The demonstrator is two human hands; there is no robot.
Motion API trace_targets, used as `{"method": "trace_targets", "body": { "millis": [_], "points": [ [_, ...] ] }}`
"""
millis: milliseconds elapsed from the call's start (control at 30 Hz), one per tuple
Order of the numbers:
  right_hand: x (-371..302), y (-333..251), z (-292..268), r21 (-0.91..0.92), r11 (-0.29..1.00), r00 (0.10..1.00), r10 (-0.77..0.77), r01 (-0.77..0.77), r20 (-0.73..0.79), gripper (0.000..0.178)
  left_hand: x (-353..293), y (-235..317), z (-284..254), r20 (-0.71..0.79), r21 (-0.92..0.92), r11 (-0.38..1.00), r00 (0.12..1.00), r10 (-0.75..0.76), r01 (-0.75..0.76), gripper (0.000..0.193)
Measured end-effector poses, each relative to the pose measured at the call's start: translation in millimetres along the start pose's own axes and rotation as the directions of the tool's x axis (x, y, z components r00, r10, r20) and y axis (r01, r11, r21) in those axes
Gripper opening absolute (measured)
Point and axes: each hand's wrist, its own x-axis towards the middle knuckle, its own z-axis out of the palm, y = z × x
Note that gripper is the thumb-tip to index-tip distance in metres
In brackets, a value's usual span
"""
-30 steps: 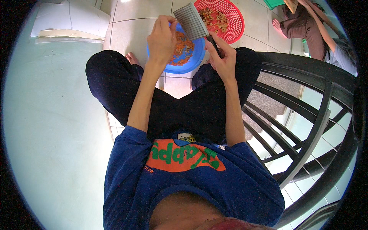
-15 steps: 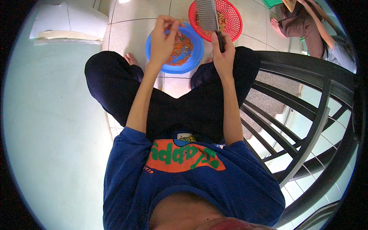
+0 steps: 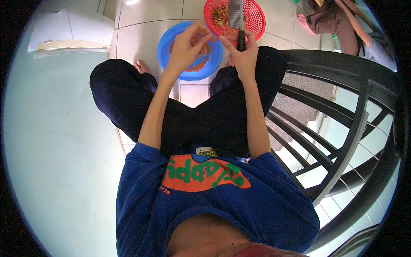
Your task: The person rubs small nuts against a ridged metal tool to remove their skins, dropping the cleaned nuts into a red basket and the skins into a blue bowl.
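A knife [image 3: 235,16] with a ridged grey blade and black handle points up and away in my right hand [image 3: 245,62], its fingers wrapped round the handle. My left hand [image 3: 186,51] hangs over a blue basin [image 3: 163,55], its fingers bent into a pinch. Whatever small thing may sit between those fingertips is too small to make out. The fingertips of both hands come close together above the basin's right rim. Small orange pieces [image 3: 198,67] lie in the basin, partly hidden by my left hand. Behind the knife, a red perforated basket [image 3: 259,26] holds brown and yellowish pieces.
Basin and basket stand on a tiled floor [image 3: 145,32] beyond my bent knees. A black railing [image 3: 332,61] runs along my right, with grey steps below it. A pale wall [image 3: 60,128] rises on my left. Another person [image 3: 336,23] sits at the far right.
My right hand has moved left toward my left hand, its thumb side now near the other fingertips. The knife has come nearer and stands more upright. My view has shifted slightly.
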Motion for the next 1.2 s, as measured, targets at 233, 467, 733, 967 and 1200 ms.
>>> {"method": "trace_targets", "body": {
  "millis": [233,467,733,967,1200],
  "points": [
    [-2,-3,2,0.094,0.995,0.999,0.016,-0.02,0.041,0.039,-2,3,1,-0.013,0.048,0.998,0.999,0.038,-0.037,0.014],
    [0,2,-4,0.061,0.998,0.998,0.027,-0.03,0.05,0.041,-3,8,3,-0.008,0.067,0.998,1.0,0.007,-0.006,0.017],
    [0,0,-2,0.093,0.996,0.999,0.008,-0.011,0.034,0.042,-1,1,4,0.001,0.114,0.993,1.0,-0.003,0.003,0.02],
    [-2,-1,1,0.047,0.997,0.998,-0.058,0.056,0.039,0.021,-2,-9,1,-0.058,0.186,0.981,0.996,0.065,-0.053,0.021],
    [-5,11,0,-0.152,0.958,0.958,-0.211,0.242,0.194,0.017,1,2,-1,-0.297,0.104,0.991,0.954,-0.045,0.079,0.022]
  ]
}}
